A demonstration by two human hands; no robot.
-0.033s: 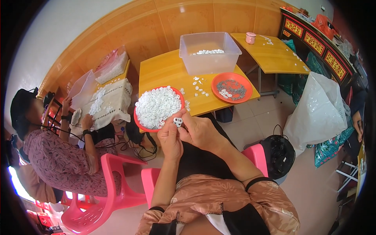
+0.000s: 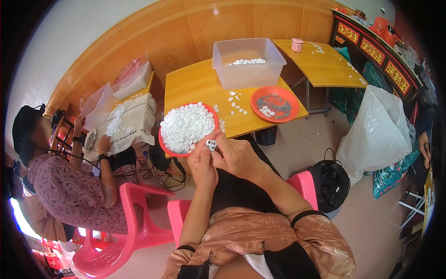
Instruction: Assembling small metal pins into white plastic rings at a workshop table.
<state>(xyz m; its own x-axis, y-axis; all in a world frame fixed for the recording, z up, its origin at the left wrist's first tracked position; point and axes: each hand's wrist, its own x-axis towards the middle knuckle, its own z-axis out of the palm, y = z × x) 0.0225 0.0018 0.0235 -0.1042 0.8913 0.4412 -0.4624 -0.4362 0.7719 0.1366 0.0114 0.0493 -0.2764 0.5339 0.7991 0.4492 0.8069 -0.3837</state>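
Note:
Between the fingertips of both hands is a small white plastic piece (image 2: 211, 145) with dark openings in it. My left hand (image 2: 202, 168) pinches it from the left, thumb raised against it. My right hand (image 2: 237, 157) grips its right side with closed fingers. Just beyond my hands, a red bowl (image 2: 160, 139) stands at the table's near left edge, heaped with small white oval plastic pieces (image 2: 188, 125). To the right, an orange-red plate (image 2: 254, 103) holds small grey metal parts (image 2: 278, 104) and a few white pieces.
A clear plastic bin (image 2: 251, 76) with white pieces stands at the back of the yellow table (image 2: 186, 83). Loose pieces lie near the plate. At left, a co-worker (image 2: 76, 186) sits by a cloth-covered table. A white sack (image 2: 371, 139) and black bag (image 2: 330, 186) are on the right.

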